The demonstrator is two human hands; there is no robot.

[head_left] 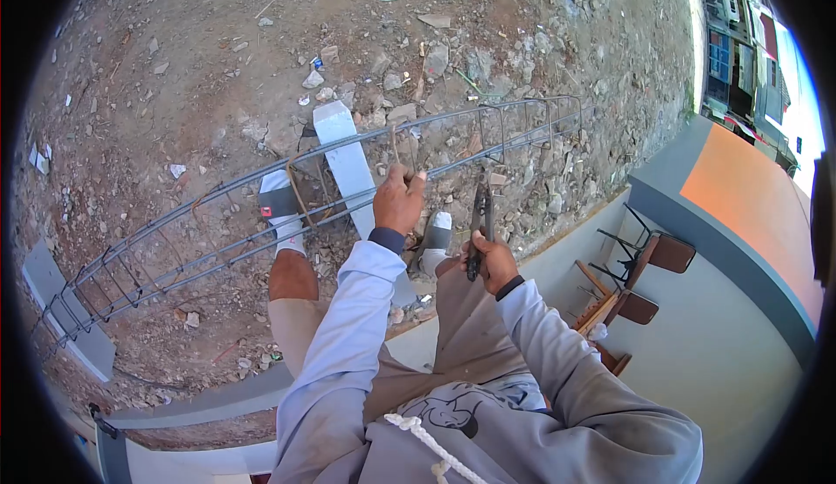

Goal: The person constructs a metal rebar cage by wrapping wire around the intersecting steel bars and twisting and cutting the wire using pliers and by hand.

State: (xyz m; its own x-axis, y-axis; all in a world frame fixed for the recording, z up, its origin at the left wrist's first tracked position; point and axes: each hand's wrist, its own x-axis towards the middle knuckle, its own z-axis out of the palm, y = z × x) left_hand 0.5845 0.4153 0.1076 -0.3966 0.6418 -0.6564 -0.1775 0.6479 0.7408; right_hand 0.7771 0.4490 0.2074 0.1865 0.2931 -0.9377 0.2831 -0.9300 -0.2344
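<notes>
A long rebar cage (pixel 261 245) of thin steel bars and square stirrups runs across the view, lying over a grey board (pixel 348 166) near the middle and another grey board (pixel 94 342) at the far left. My left hand (pixel 400 201) is closed at the cage's near bar, its fingers round a brownish wire stirrup (pixel 394 146) that stands up between the bars. My right hand (pixel 496 262) grips dark pincers (pixel 482 214) by the handles, their head pointing away from me, just below the near bars.
Rubble and stones (pixel 435 59) cover the brown dirt ground. My feet, in grey and white socks (pixel 279 201), are beside the cage. Wooden chairs (pixel 640 288) stand by a pale wall at the right. A low ledge (pixel 209 406) runs behind me.
</notes>
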